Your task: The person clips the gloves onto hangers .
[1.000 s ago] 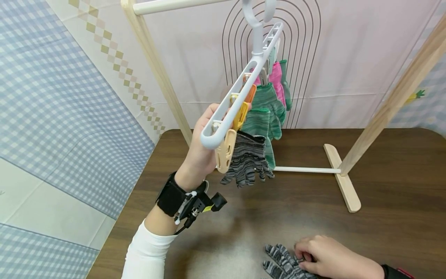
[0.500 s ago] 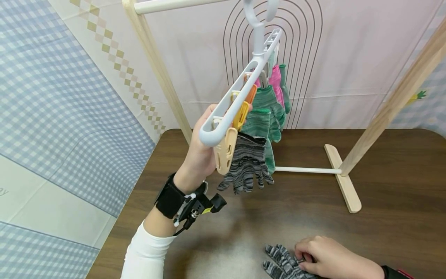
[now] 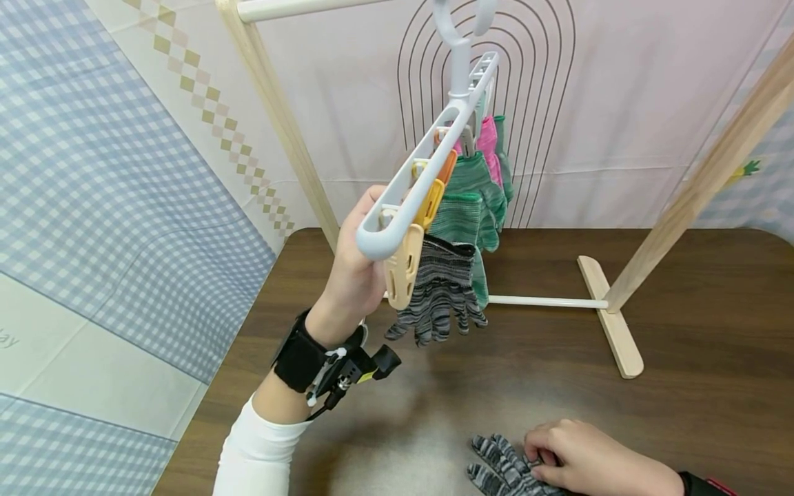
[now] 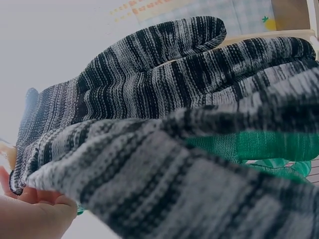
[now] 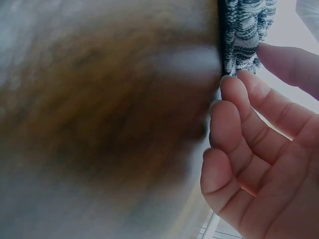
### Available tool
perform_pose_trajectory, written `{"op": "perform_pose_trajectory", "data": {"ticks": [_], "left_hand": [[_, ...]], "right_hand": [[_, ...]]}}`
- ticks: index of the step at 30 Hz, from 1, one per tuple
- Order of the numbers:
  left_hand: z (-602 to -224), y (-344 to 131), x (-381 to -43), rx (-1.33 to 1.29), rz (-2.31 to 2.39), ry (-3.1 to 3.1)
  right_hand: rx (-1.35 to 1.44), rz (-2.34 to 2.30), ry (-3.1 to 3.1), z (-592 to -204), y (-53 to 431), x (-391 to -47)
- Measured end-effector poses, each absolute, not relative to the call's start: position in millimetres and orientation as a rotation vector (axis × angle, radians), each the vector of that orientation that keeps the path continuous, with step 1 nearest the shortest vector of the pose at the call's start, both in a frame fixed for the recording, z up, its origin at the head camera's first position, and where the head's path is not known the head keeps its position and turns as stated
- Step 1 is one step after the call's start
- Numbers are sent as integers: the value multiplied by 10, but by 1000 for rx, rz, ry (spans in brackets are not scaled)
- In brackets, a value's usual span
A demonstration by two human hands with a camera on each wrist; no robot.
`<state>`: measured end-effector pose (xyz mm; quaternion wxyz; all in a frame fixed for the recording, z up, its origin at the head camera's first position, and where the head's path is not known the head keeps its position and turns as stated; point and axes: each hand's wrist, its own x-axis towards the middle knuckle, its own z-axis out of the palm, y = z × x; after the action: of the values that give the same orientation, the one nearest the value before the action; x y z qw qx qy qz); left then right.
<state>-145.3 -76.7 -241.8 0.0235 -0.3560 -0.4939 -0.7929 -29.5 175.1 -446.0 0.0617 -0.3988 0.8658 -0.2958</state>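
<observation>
A white clip hanger [image 3: 434, 162] hangs from its hook, its long bar pointing toward me. My left hand [image 3: 355, 258] is behind the near end of the bar, its fingers partly hidden by it. In the left wrist view those fingers pinch the cuff of a grey-and-black striped knit glove [image 4: 164, 84]. Beside this hanging glove [image 3: 437, 289] are a beige clip [image 3: 404, 269] and a yellow clip [image 3: 429, 205]. On the table, my right hand [image 3: 589, 455] pinches a second striped glove [image 3: 505, 465] between thumb and fingers; the frame edge cuts it off.
Green gloves [image 3: 462, 213] and a pink knit item [image 3: 489, 148] hang farther along the bar, near an orange clip [image 3: 447, 167]. A wooden rack leg [image 3: 701, 165] stands right on its foot [image 3: 611, 317]. A white lower rod [image 3: 546, 301] crosses above the brown table [image 3: 701, 386].
The far end of the hanger has dipped slightly, and the hanging gloves have swung a little left and down. My left hand barely shifts; my right hand stays still on its glove.
</observation>
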Motion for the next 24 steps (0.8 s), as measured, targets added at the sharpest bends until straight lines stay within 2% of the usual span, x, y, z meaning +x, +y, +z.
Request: {"op": "perform_pose_trajectory", "data": {"ticks": [24], "left_hand": [[-2375,-858,-1311,-1094,-2463,-1313]], "right_hand": [[-1227,-882,2640,-4469,1749,-301]]}}
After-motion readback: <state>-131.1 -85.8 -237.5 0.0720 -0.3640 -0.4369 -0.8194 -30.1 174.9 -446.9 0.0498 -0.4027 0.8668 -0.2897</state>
